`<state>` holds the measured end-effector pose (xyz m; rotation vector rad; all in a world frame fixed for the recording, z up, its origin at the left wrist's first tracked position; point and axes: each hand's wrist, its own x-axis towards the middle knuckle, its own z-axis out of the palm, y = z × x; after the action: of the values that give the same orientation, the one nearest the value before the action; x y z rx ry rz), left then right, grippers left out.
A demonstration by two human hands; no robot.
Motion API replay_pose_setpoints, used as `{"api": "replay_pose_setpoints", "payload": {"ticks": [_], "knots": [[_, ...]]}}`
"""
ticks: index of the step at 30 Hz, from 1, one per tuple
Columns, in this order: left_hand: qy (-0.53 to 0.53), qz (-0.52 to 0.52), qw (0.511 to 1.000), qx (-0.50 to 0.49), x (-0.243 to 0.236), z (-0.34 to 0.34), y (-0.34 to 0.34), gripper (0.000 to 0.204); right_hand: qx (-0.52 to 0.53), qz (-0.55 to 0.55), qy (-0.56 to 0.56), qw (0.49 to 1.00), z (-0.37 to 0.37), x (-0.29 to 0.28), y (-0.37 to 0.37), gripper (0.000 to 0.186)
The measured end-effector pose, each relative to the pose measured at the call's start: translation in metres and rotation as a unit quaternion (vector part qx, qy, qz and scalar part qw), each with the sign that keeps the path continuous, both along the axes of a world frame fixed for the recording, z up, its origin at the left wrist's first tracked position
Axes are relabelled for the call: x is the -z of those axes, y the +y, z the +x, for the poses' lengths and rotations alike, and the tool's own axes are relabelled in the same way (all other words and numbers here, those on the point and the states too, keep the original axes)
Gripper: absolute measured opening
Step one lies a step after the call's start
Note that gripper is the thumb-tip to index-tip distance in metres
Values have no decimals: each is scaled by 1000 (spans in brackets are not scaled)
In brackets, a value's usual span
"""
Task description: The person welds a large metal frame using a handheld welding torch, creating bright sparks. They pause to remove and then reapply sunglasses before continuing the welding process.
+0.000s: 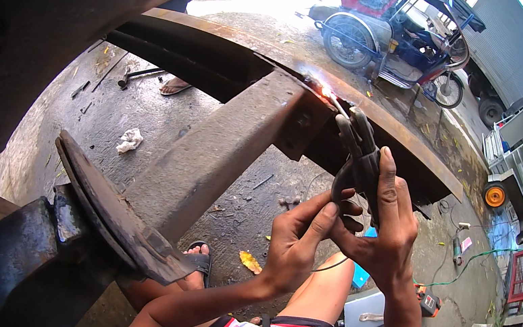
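Steel crossbeam (224, 137) already set against rusty rail (427, 152); arc (325, 92) lit at crossbeam's far right corner, so seam looks under way, not finished; glare hides how much is done. Left hand (296, 241) bunched at holder's base, grip unclear. Electrode holder (362, 169) near that corner, clamped in right hand (394, 232).
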<state>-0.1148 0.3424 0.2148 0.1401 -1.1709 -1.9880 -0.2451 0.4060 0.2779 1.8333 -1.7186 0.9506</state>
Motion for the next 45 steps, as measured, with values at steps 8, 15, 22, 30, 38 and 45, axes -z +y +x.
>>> {"api": "replay_pose_setpoints", "payload": {"ticks": [8,15,22,30,38,45], "knots": [[2,2,1000,-11,-9,7,-12,43,-19,8,-28,999,2,-16,-11,97],[4,73,997,-16,-8,6,-19,41,-9,25,9,1000,6,-10,-24,98],[4,84,996,-23,-3,6,-21,41,2,44,12,999,9,-8,-27,100],[11,93,995,-20,1,3,-21,41,1,53,56,997,5,-7,-28,102],[8,87,996,-19,4,2,-23,42,7,64,45,997,8,-8,-27,99],[22,95,995,-19,5,2,-23,41,5,67,47,997,6,-5,-27,99]]}}
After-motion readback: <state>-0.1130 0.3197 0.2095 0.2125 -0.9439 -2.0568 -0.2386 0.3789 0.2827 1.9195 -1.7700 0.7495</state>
